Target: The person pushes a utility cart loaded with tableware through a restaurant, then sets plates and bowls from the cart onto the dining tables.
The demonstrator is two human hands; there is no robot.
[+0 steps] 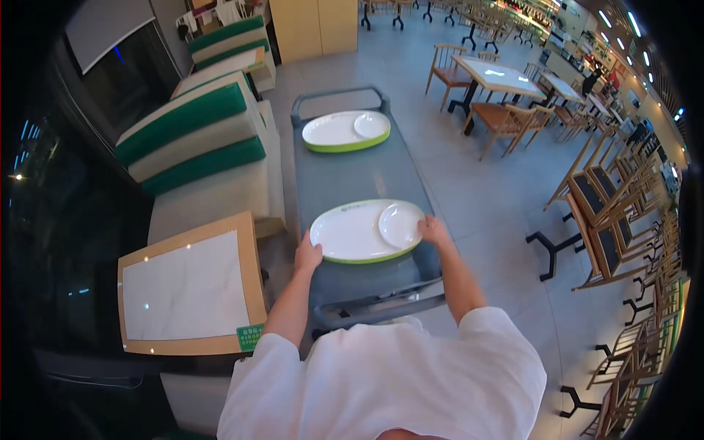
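Both my hands grip an oval white plate (348, 231) with a green underside, one at each end. My left hand (308, 254) is closed on its left end. At the right end, beside a small round white dish (401, 226) lying on the plate or moulded into it, my right hand (433, 229) is closed on the rim. The plate is at the near end of a grey cart top (352, 176); whether it touches the surface I cannot tell. A similar oval plate (330, 130) with a round section rests at the cart's far end.
Left of the cart stand a marble-topped table (183, 286) with a wooden edge and a green-and-cream bench (213, 191). On the right are a dining table (502, 75), wooden chairs (506, 121) and chairs stacked upside down on tables (598, 209). Grey floor (477, 191) runs between.
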